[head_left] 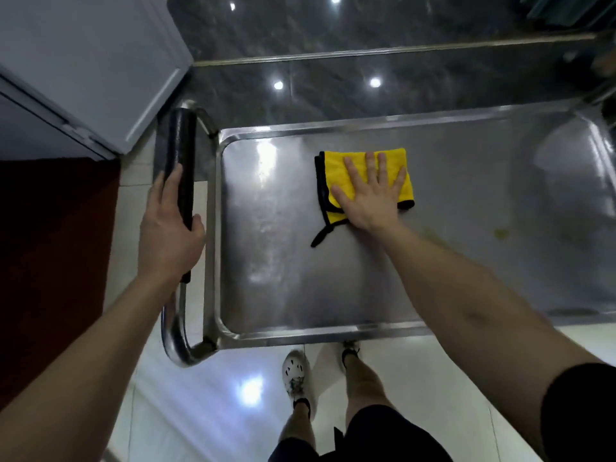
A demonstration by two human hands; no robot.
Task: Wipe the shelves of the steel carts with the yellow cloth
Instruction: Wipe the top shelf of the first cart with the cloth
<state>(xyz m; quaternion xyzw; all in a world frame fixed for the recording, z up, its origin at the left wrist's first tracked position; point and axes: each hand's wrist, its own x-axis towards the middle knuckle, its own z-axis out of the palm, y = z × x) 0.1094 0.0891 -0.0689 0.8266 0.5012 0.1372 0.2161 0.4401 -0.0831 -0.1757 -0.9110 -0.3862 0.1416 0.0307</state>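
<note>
A steel cart's top shelf point(276, 261) fills the middle of the view, its raised rim running along the near edge. The yellow cloth point(333, 168), folded and edged in black with a loose black loop, lies flat on the shelf toward the far side. My right hand point(370, 191) presses on it with straight, spread fingers. My left hand point(170, 228) grips the black padded handle point(181, 148) at the cart's left end, fingers curled round the bar.
A pale cabinet point(100, 68) stands at the far left, close to the handle. A dark glossy wall point(366, 71) runs behind the cart. A dark red mat point(50, 261) lies left. Small yellowish stains point(500, 233) mark the shelf's right part. My feet stand on white tiles below.
</note>
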